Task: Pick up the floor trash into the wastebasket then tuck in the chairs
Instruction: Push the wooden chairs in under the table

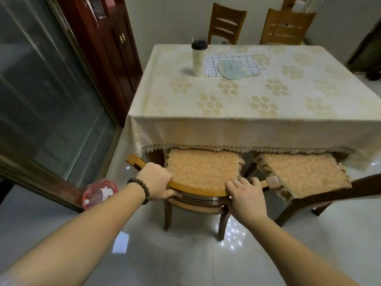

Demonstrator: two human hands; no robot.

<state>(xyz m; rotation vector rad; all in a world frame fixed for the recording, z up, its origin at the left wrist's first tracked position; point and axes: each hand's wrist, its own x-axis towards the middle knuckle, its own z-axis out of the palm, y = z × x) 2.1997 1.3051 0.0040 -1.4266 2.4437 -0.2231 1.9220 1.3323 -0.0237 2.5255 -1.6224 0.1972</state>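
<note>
My left fingers (pixel 165 172) are curled over the top rail of the chair (pixel 198 189) in front of me, thumb under the rail, so my left hand (pixel 157 180) grips it; a dark bead bracelet (pixel 140 188) sits on that wrist. My right fingers (pixel 237 185) lie over the same curved rail further along, bent down across its front edge, and my right hand (pixel 246 198) holds it there. Just beyond my fingers is the chair's patterned seat cushion (pixel 203 168), its far edge under the lace hem of the tablecloth (pixel 237 112) that covers the table (pixel 288 129). To the right of my right fingers stands a second chair (pixel 305 174) with a like cushion, its dark back rail angled away from the table. Left of my left wrist, on the floor (pixel 185 261) by the glass door, is the pink wastebasket (pixel 99 195) with white scraps inside. Far past my fingers, on the table, are a tall cup (pixel 199 58) with a dark lid, a checked cloth (pixel 231 60) and a round fan (pixel 233 69); two more chairs stand behind.
</note>
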